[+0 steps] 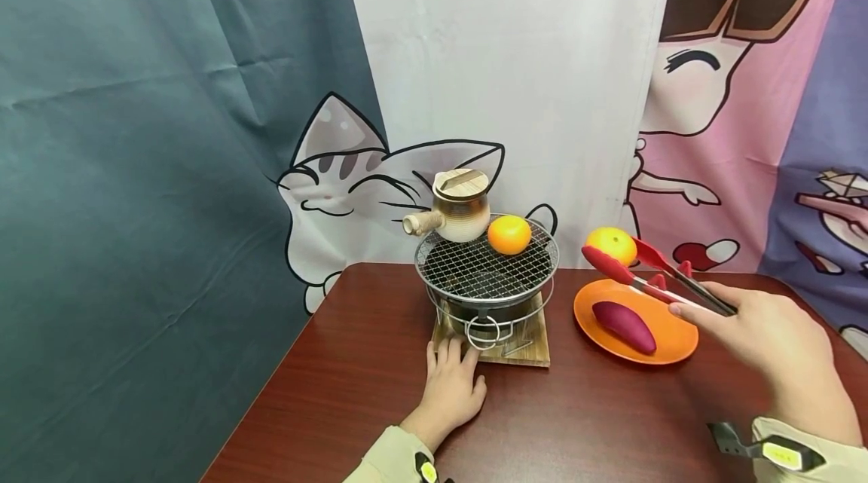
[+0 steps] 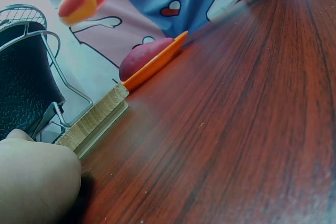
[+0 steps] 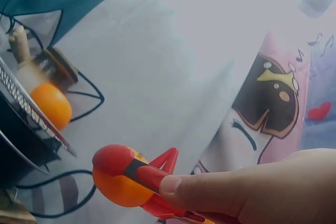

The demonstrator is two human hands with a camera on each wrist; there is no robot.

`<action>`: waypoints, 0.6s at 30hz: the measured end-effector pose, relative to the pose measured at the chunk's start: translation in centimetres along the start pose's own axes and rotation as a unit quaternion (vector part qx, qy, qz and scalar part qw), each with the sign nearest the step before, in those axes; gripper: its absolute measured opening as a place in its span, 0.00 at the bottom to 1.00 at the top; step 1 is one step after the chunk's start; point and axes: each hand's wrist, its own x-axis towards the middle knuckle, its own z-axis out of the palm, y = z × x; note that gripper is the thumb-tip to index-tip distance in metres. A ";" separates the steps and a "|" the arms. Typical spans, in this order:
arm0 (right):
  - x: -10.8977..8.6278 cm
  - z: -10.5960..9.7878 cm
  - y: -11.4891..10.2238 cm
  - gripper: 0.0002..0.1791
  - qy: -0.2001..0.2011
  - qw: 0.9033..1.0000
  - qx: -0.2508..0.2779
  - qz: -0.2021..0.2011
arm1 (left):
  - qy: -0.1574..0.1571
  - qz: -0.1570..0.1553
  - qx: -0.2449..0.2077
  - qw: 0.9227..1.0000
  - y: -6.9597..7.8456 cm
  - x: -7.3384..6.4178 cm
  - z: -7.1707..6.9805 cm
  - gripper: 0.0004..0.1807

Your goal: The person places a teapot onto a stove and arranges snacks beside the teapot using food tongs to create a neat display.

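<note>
My right hand (image 1: 780,332) grips a pair of red-tipped metal tongs (image 1: 698,291). Pinched between the tong tips is an orange (image 1: 613,239), held up above the orange plate (image 1: 678,343); the right wrist view shows the red tip across its side. A purple sweet potato (image 1: 624,326) lies on that plate. My left hand (image 1: 453,389) rests low in front of the round tabletop grill (image 1: 475,272), its fingers extended and its fingertips at the front edge of the wooden board (image 1: 539,343) under the grill.
On the grill's wire mesh stand a lidded clay teapot (image 1: 464,215) with a side handle and, right beside it, a second orange (image 1: 509,234). A metal ring (image 1: 483,334) hangs at the grill's front. Behind the dark red table (image 1: 542,423) hangs a cartoon-printed curtain (image 1: 515,76).
</note>
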 end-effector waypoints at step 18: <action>0.1 -0.2 -3.3 0.47 -0.024 0.999 0.002 -0.044 | 0.000 0.000 0.003 1.000 0.0 0.0 0.2 0.28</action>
